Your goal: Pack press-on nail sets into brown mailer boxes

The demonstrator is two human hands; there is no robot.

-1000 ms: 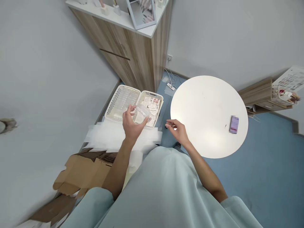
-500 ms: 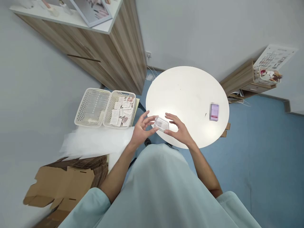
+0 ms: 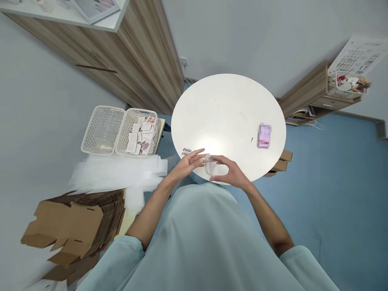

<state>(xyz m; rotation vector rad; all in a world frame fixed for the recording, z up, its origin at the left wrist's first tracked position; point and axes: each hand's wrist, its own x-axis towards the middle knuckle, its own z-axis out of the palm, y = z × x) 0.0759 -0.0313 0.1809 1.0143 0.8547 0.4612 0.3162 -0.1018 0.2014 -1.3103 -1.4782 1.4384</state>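
Observation:
A small clear plastic box [image 3: 209, 165] is held up over the near edge of the round white table [image 3: 230, 105], turned on edge. My right hand [image 3: 229, 171] curves around it, fingers at its top and thumb at its lower side. On the box's left side are the fingers of my left hand [image 3: 188, 165], the index finger stretched out and the others pressed near the edge. Nothing can be made out inside the box. Just beyond my left hand lie small dark pieces in rows [image 3: 186, 151] on the table, too small to name.
A purple item, partly pixelated [image 3: 264, 136], lies on the table's right side. At my left stand an open white basket [image 3: 121, 133] with small cards and clear boxes, white sheets [image 3: 115, 173] and flattened cardboard boxes [image 3: 69, 220]. A wooden cabinet [image 3: 145, 60] stands behind.
The box has been tipped from lying flat to standing on edge between my hands. My view has shifted to the right, and the small dark pieces on the table now show.

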